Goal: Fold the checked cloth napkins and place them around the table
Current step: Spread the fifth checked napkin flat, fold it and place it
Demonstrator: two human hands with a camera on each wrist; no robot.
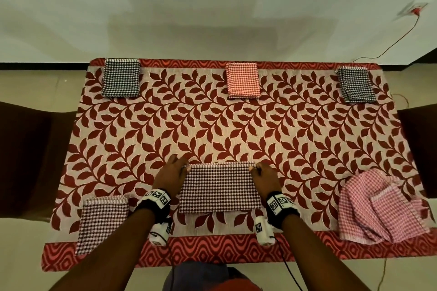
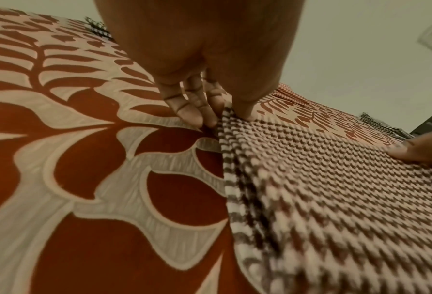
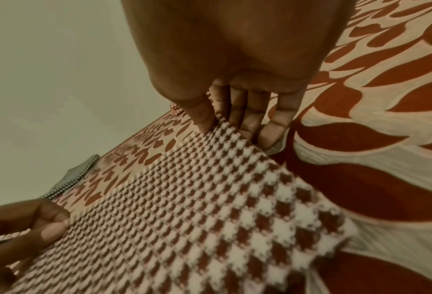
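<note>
Wide bare stretch of tablecloth across the middle, between far and near rows. Far edge: three folded napkins, left, centre, right, well apart, open gaps between. Near edge: folded napkin left, loose pink heap right, half-folded napkin between both hands. Dark chairs flank the short sides.

The napkin is woven cloth, matt, with a coarse nubbly check and layered soft edges. The tablecloth is a thicker ribbed fabric, its dark red leaves looking smoother than the pale ground. The pink cloth is thin, limp and rumpled. The wrist bands carry smooth white blocks, likely plastic. The wall is smooth and matt.
</note>
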